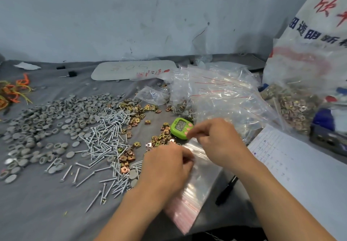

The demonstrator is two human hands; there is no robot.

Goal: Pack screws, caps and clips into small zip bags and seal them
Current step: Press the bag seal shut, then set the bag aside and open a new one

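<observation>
Beyond the zip bags (203, 175), green timer (181, 128) reads perhaps 02:08.

On the worktop (37, 203), caps (47, 120) lie at the left, screws (107, 139) to their right, and clips (135, 113) right of the screws. A timer (181, 130) sits behind the zip bag stack (195, 184) and before a heap of bags (216, 94). A pen (226, 190) lies between the zip bag stack and a paper sheet (300, 165).

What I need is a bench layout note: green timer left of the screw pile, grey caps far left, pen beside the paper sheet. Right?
Not quite. The head view shows the green timer right of the screw pile, not left. The grey caps at far left and the pen beside the paper sheet are as stated.
</observation>
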